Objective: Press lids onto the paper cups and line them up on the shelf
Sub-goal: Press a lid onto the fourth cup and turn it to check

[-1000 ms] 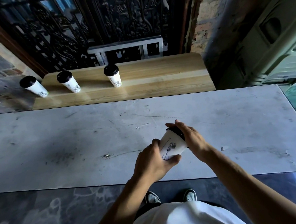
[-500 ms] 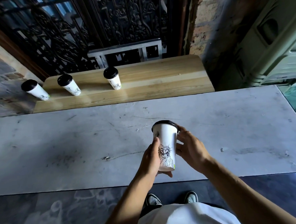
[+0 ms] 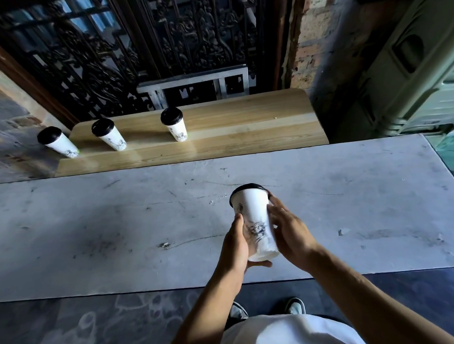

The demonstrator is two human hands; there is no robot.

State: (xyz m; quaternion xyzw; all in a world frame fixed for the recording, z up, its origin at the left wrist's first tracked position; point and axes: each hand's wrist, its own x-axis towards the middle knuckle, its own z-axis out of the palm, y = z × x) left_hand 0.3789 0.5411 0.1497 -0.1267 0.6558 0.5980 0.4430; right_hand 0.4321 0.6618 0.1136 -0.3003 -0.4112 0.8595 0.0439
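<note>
A white paper cup (image 3: 254,220) with a black lid and a black drawing is held upright above the grey table (image 3: 92,231). My left hand (image 3: 236,246) grips its lower part and base from the left. My right hand (image 3: 289,229) lies against its right side with fingers spread along the wall. Three more lidded cups stand in a row on the wooden shelf (image 3: 232,134) behind the table: a left cup (image 3: 58,142) at the shelf's left end, a middle cup (image 3: 109,136) and a right cup (image 3: 175,126).
Behind the shelf is a dark ornate metal grille (image 3: 135,45) with a grey metal frame (image 3: 195,84). A green bin (image 3: 412,70) stands at the right. The right half of the shelf is bare wood. My shoes (image 3: 267,309) show below the table edge.
The cup went from tilted, with my right hand over the lid, to upright. My right hand slid off the lid down to the cup's side; the print has turned.
</note>
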